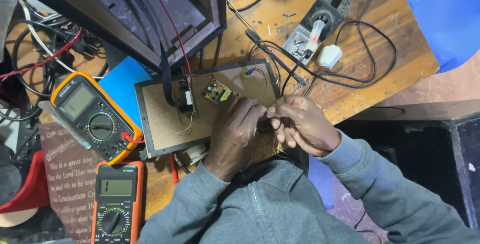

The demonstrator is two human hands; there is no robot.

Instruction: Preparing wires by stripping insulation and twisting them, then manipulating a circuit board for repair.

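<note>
My left hand (235, 134) and my right hand (302, 124) meet fingertip to fingertip over the near right corner of a brown framed board (160, 119). Both pinch something small and thin between them, perhaps a wire; it is too small to make out. On the board, just beyond my left fingers, sits a small green circuit board (218, 93) with thin red and white wires leading off it. Both forearms wear grey sleeves.
Two orange-cased multimeters lie at the left, one tilted (92, 116) and one at the near edge (117, 201). A dark speaker cabinet (150, 9) stands at the back. A soldering iron (280, 61), its stand (320, 16), a white plug (329, 56) and black cables crowd the wooden table.
</note>
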